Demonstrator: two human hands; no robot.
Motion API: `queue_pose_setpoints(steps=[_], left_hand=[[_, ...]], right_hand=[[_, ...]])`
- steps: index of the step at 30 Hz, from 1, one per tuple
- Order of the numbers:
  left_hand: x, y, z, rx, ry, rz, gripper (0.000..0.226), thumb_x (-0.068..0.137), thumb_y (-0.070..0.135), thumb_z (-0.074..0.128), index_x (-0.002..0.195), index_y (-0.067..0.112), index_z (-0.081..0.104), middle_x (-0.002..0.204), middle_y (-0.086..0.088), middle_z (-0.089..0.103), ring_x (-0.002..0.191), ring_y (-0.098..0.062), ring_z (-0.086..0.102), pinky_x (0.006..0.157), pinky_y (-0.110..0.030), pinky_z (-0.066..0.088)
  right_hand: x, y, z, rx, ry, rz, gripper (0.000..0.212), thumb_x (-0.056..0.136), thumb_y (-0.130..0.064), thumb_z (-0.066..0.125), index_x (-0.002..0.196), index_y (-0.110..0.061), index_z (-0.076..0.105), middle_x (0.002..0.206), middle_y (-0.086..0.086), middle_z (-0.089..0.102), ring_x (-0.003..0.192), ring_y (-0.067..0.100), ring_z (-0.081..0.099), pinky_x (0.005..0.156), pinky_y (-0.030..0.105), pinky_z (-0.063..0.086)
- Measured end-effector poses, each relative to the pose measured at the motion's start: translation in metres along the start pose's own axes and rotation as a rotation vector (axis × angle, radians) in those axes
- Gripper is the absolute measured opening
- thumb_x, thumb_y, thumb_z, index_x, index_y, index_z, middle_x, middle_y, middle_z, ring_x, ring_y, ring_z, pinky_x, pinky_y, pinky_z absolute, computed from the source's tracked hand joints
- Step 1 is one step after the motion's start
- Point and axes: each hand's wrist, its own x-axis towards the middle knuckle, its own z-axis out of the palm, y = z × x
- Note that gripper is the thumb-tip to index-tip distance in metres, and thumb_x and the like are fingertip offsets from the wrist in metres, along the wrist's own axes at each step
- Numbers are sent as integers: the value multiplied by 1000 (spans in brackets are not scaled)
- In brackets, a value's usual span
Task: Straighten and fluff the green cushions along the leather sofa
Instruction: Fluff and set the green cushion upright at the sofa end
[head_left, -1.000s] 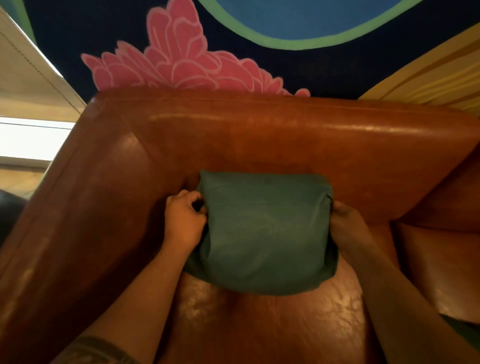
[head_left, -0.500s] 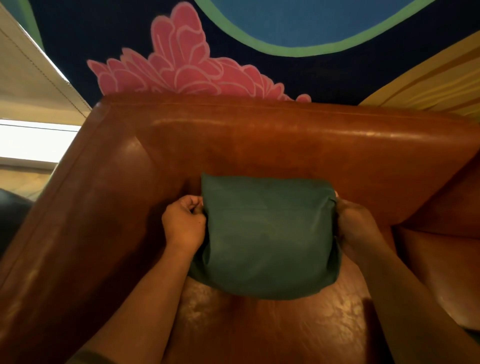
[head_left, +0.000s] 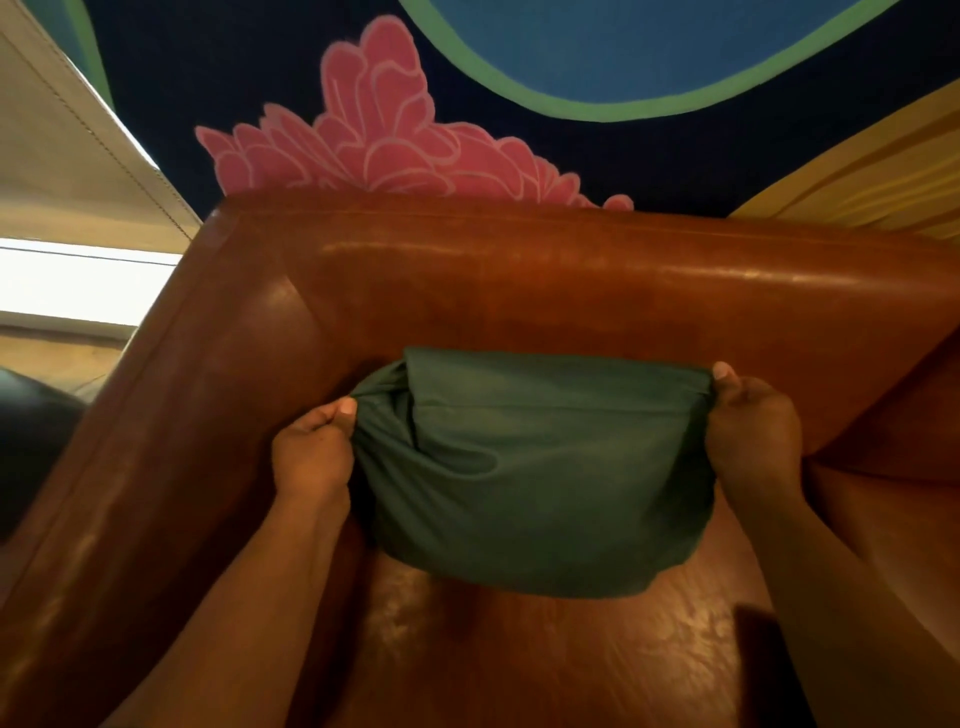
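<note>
A dark green cushion leans against the backrest of the brown leather sofa, in the seat corner next to the left armrest. My left hand pinches the cushion's upper left corner, where the fabric is bunched into folds. On the other side, my right hand grips the upper right corner, thumb on top of the edge. The cushion's lower edge rests on the seat.
The sofa's left armrest runs down the left side. A painted wall with a pink flower rises behind the backrest. A bright window is at the far left. Another seat section lies to the right.
Both hands have pulled outward on the cushion's top corners, so it is stretched wider. Its left corner fabric is now bunched in my left hand.
</note>
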Motion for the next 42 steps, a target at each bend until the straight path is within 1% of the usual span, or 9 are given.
queue_pose_setpoints(steps=[3,10,19,25,29,32,35,38,42], left_hand=[[-9,7,-1,140,-54,32,18,99,22,63,113,14,71,107,-9,73,94,-18,64,94,-40,51],[-25,29,-4,786,-205,926,23,84,18,74,104,23,64,110,2,53,98,-19,58,90,-33,49],[-31,32,5,1080,-149,855,7,81,16,75,88,14,73,92,-12,66,89,-35,62,76,-45,54],[-45,16,6,1387,-165,685,56,78,61,33,77,11,58,87,-10,52,87,-36,59,75,-44,49],[-36,23,14,1319,-207,501,40,87,42,68,98,4,66,107,-18,60,101,-39,64,81,-39,51],[-22,26,15,1337,-325,435,23,89,28,63,82,6,58,101,-20,67,93,-36,67,66,-32,43],[-25,34,8,1248,-325,526,28,94,23,60,75,3,63,95,-22,66,92,-37,66,71,-35,43],[-27,40,-11,882,-163,585,29,94,32,66,74,12,71,89,-9,61,84,-28,61,77,-32,42],[-57,39,-22,-29,-220,128,35,97,26,64,63,20,62,84,-5,64,79,-16,61,75,-34,49]], right_hand=[[-3,4,1,36,5,43,42,106,-44,47,93,-8,63,77,5,59,82,29,57,68,35,36],[-8,5,9,112,-19,40,46,106,-46,48,98,-4,67,94,16,68,92,31,62,77,40,46],[-11,8,5,114,-41,2,43,107,-42,48,95,-4,62,78,2,59,84,27,57,71,36,39],[-14,14,6,89,-26,-30,44,107,-43,45,94,-5,63,82,6,61,84,28,59,71,36,39],[-15,13,6,74,-25,-49,41,107,-43,44,96,-7,62,85,8,61,85,27,56,71,35,36],[-14,11,7,85,-40,-31,40,107,-41,45,97,-7,62,79,2,57,85,26,56,71,34,34],[-13,10,8,90,-34,3,41,107,-43,45,97,-6,61,79,3,57,86,28,57,71,35,36],[-9,14,8,90,-12,28,39,106,-44,46,96,-10,61,87,8,61,90,32,60,75,41,46],[-10,15,9,83,-6,30,36,106,-45,46,100,-13,61,93,8,63,93,29,60,79,38,44]])
